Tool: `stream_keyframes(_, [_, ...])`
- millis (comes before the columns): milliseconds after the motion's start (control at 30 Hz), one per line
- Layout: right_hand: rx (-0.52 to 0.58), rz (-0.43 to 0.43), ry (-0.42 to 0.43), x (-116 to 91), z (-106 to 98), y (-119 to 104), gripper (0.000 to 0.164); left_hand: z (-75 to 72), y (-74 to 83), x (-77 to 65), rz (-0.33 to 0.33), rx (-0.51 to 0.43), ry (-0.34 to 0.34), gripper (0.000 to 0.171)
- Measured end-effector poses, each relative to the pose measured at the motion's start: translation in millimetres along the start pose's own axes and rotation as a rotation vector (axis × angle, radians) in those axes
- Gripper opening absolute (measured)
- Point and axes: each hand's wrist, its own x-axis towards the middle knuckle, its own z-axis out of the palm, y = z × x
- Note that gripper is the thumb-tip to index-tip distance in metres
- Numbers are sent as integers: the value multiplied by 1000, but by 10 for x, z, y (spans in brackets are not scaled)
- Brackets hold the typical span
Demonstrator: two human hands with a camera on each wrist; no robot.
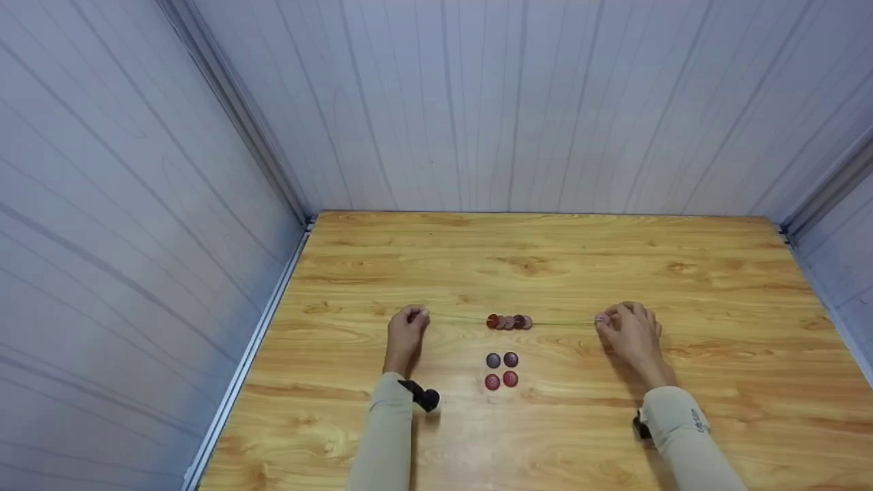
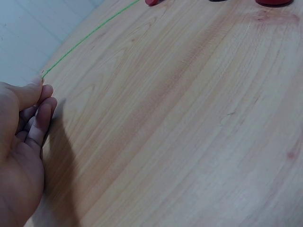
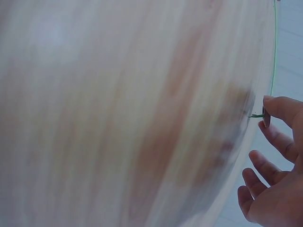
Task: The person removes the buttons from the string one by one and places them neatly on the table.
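Note:
A thin green string (image 2: 90, 37) stretches almost straight between my two hands, above the wood-grain table. My left hand (image 1: 405, 335) pinches its left end between thumb and fingertips. At the other end, my right hand (image 1: 635, 339) pinches a pinkish round button (image 1: 601, 318) by its edge; in the right wrist view a short green tail (image 3: 256, 116) sticks out of this button (image 3: 266, 118), and the other fingers are spread loosely. Midway along the string sits an overlapping row of several buttons: a red one (image 1: 492, 321) leftmost, then pinkish ones (image 1: 509, 323) and a dark maroon one (image 1: 520, 321).
Nearer the body than the string lie two dark purple buttons (image 1: 493, 360) and, below them, two red buttons (image 1: 510, 378), flat on the table (image 1: 327, 409). Pale panelled walls (image 1: 436, 102) enclose the table at the back and both sides.

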Motion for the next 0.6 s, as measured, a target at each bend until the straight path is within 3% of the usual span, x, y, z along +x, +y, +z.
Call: stream_keyframes(600, [13, 36, 9, -6, -63, 65, 31, 5, 0, 12, 4, -14, 12, 13])
